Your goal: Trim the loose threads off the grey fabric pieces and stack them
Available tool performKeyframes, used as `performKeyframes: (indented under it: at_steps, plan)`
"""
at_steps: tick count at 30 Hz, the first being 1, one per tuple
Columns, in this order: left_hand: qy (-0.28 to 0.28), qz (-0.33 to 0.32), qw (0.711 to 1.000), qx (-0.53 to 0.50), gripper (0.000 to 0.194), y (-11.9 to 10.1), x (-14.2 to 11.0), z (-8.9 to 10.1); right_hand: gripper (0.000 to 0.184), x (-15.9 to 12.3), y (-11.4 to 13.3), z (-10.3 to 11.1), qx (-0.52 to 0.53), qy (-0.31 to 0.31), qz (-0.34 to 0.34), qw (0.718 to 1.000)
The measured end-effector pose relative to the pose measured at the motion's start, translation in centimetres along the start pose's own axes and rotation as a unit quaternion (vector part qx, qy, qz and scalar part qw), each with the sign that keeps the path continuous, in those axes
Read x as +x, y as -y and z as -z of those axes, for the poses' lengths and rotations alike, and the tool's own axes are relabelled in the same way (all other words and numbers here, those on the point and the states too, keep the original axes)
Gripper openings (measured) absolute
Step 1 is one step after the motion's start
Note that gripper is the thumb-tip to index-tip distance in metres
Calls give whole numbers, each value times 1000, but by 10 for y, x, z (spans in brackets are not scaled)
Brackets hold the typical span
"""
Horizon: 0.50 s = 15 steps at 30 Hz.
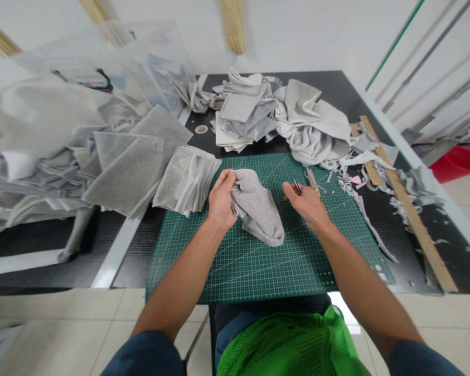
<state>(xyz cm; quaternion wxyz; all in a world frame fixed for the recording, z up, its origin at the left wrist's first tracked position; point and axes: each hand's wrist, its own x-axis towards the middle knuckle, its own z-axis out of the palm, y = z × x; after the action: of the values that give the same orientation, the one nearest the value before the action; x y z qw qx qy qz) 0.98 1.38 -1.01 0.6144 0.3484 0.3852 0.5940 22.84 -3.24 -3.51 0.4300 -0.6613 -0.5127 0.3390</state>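
Note:
My left hand [222,201] is closed on the gathered upper edge of a grey fabric piece [260,211], whose rounded end hangs down to the right over the green cutting mat [238,271]. To the right of the fabric, apart from it, my right hand [307,203] is closed around a small metal tool [297,186]. Only its short tip shows between the fingers, so its kind is unclear. Just beyond that hand lies a slim grey-handled cutter [311,177] on the mat.
Folded grey fabric squares [186,180] are stacked left of the mat, beside a larger fabric heap [50,151]. More fabric [250,109] is piled at the back. Fabric scraps [364,209] and a long wooden ruler [411,209] lie right. A tape roll [201,129] sits behind.

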Motion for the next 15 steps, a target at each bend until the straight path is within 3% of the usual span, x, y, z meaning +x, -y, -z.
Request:
performKeyframes:
  at_steps: [2,5,7,9,11,13,15]
  plan:
    - [11,-6,1000,7,28,-1,0,0,51,0,-1,1,43,68,-53,995]
    - [22,-25,999,41,33,-4,-1,-1,50,-1,-1,-1,119,181,-137,967]
    - [31,-24,998,45,36,-7,-1,-1,47,-3,1,-4,154,207,-136,957]
    - [39,0,999,27,37,-11,2,1,47,-2,1,-8,183,169,-98,964]
    - [43,49,998,11,40,-13,7,7,50,1,-3,-12,180,70,-51,980]
    - [45,115,992,20,46,-13,13,15,52,6,-8,-14,131,-34,-14,991]
    - [51,176,981,62,55,-9,17,23,54,10,-15,-13,77,-85,7,993]
